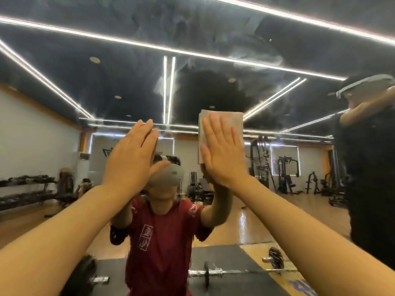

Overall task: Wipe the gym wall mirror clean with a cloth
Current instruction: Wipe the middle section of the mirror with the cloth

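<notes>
My right hand [222, 150], fingers straight, presses the cloth [233, 124] flat on the mirror [213, 39]; my left hand [130, 154] is released, flat. No writing legible.

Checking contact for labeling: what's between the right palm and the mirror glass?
Head view: a folded grey cloth lies between the flat right hand and the mirror. The left hand has nothing under it.

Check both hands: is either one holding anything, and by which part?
Nothing is gripped. The right hand presses the folded cloth flat against the mirror, palm over its lower left. The left hand is bare, fingers straight.
</notes>
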Demonstrator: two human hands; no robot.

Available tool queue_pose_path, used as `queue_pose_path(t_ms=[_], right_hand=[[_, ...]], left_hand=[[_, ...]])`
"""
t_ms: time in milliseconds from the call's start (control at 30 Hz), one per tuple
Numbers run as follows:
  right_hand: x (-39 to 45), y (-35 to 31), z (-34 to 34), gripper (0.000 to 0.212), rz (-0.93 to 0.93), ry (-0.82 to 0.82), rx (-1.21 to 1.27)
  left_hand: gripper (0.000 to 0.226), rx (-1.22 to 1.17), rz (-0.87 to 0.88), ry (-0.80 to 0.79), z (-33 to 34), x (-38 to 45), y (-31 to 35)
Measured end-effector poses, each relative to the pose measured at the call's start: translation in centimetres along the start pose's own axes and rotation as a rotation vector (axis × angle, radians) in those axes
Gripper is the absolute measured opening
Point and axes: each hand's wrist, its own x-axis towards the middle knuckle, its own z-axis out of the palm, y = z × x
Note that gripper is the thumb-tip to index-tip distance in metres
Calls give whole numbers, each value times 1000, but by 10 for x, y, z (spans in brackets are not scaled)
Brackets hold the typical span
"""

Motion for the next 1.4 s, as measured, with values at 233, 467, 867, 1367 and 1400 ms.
queue_pose_path(t_ms=[233,467,867,1367,1400], right_hand=[[-8,104,-14,70,329,7,-22],[-81,6,13,64,271,31,23],[-67,70,-3,65,363,12,44],[-63,-31,10,65,168,-67,124],[-56,-44,12,64,103,-74,127]], left_hand=[[83,-2,-15,-3,-3,1,0],[84,-17,-20,-17,-4,0,3],[83,-41,-9,-22,-5,1,0],[81,-27,4,-50,-10,-1,0],[79,-31,10,-53,-11,-2,-1]])
